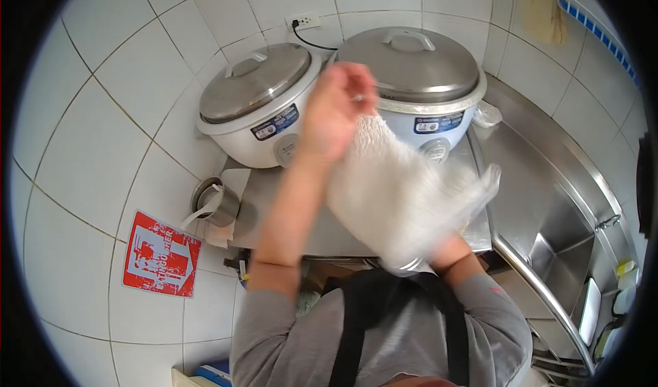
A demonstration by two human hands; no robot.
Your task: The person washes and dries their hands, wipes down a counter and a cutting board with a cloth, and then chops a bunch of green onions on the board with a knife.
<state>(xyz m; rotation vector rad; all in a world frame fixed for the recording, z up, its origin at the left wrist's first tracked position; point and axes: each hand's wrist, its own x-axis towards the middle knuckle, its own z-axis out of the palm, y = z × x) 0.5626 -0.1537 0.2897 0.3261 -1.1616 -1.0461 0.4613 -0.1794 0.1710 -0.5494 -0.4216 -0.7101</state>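
Note:
A white cloth (384, 188), blurred by motion, hangs in front of my body over the metal table. My left hand (339, 106) is raised in front of the rice cookers, its fingers closed on the upper corner of the cloth. Behind the cloth's lower right part is my right hand (447, 250); only its wrist side shows and its fingers are hidden. Something with a shiny curved rim (406, 266) peeks out under the cloth's lower edge.
Two lidded cookers, a smaller one (257, 102) and a larger one (411, 68), stand at the table's back. At the left are a metal container (223, 205) with a white-handled utensil and a red wall sign (162, 255). A steel sink (562, 229) lies right.

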